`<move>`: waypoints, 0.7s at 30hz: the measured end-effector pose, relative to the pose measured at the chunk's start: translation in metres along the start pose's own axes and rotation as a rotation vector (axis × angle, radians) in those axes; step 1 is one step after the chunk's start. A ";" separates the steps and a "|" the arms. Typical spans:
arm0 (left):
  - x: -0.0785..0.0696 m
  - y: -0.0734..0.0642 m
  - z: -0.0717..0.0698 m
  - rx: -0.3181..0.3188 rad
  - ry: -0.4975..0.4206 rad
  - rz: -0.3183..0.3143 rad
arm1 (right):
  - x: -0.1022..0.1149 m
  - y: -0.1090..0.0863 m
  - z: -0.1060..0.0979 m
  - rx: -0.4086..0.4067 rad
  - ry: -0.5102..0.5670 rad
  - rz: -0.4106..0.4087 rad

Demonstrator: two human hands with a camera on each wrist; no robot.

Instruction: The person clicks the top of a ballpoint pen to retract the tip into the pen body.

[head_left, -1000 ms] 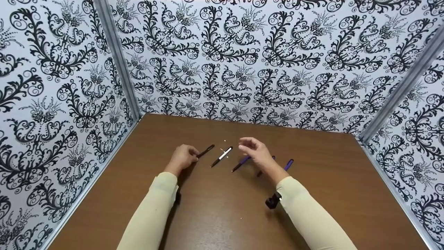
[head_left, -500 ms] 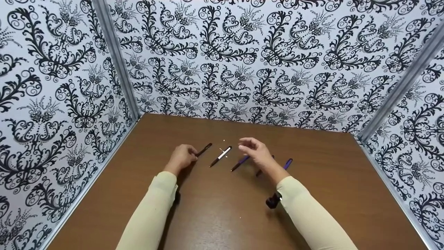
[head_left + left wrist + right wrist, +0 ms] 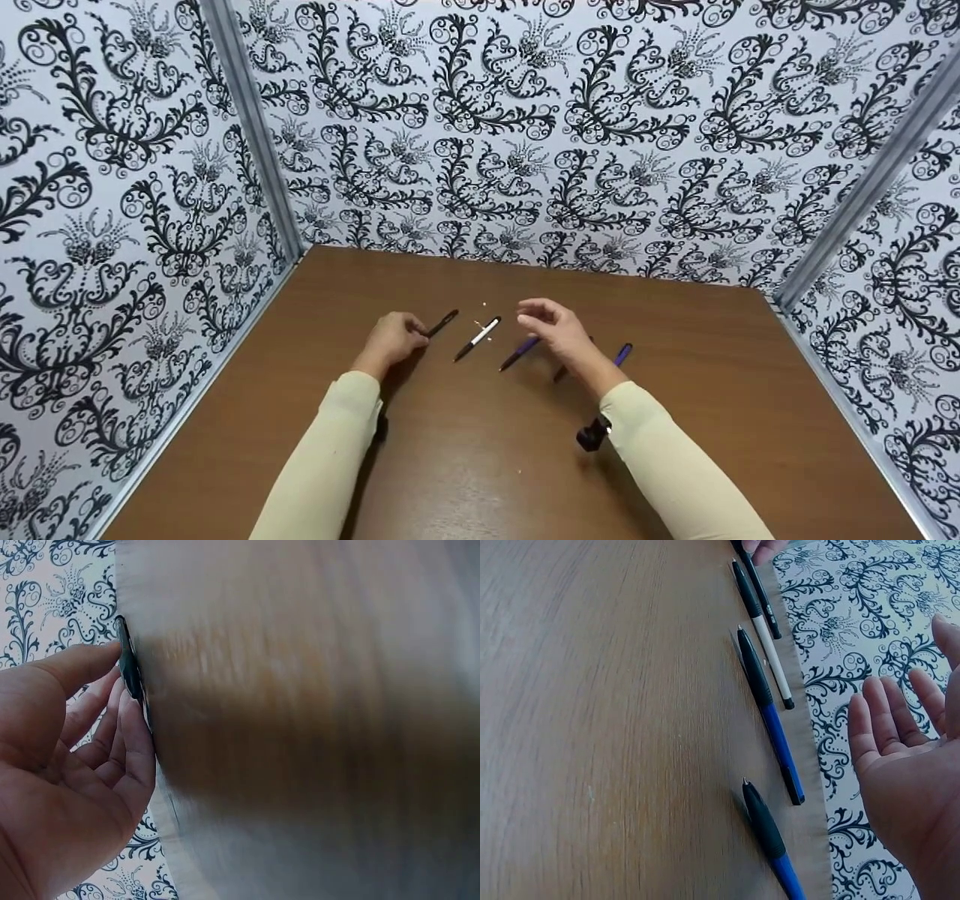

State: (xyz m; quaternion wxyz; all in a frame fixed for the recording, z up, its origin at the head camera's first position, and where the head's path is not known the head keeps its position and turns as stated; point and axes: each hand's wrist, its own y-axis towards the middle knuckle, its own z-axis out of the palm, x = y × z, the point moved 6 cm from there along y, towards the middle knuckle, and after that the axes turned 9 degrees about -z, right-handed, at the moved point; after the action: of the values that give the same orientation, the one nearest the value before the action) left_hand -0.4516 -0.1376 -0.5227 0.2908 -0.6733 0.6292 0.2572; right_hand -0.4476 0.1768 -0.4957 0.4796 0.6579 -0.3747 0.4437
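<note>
My left hand (image 3: 395, 341) pinches the near end of a black pen (image 3: 444, 322) between thumb and fingers at the left of the row. In the left wrist view, the thumb presses one side of the black pen (image 3: 127, 664), fingers on the other. To its right lies a white pen (image 3: 486, 330) with a black grip, then a blue pen (image 3: 520, 352) with a black grip. My right hand (image 3: 555, 326) hovers over the blue pens, fingers loosely bent, holding nothing. It partly covers a second blue pen (image 3: 765, 829); another blue pen (image 3: 623, 352) lies beyond the wrist.
The pens lie slanted on a brown wooden table (image 3: 465, 442). Small white bits (image 3: 484, 304) are scattered around the white pen. Patterned walls (image 3: 480, 150) enclose the table at the back and both sides, with grey metal posts (image 3: 255, 135) at the corners.
The black pen's far end has shifted slightly left while my left hand keeps pinching it. My right hand stays in place above the blue pens.
</note>
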 end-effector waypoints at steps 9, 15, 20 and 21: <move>-0.004 0.001 -0.003 -0.003 -0.079 0.032 | 0.006 -0.003 -0.005 -0.014 0.011 -0.015; -0.025 -0.003 0.006 0.021 -0.168 0.156 | 0.009 -0.004 -0.011 -0.024 0.013 -0.024; -0.042 -0.009 0.020 0.072 -0.226 0.249 | 0.009 -0.004 -0.013 -0.011 -0.023 -0.033; -0.045 -0.010 0.023 0.083 -0.231 0.259 | 0.009 -0.004 -0.013 -0.005 -0.030 -0.037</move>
State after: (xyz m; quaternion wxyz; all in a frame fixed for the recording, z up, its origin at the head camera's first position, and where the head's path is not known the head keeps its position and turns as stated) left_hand -0.4450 -0.0891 -0.5059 0.3531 -0.5400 0.6832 0.3422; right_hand -0.4440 0.1896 -0.4862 0.4837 0.6701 -0.3706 0.4238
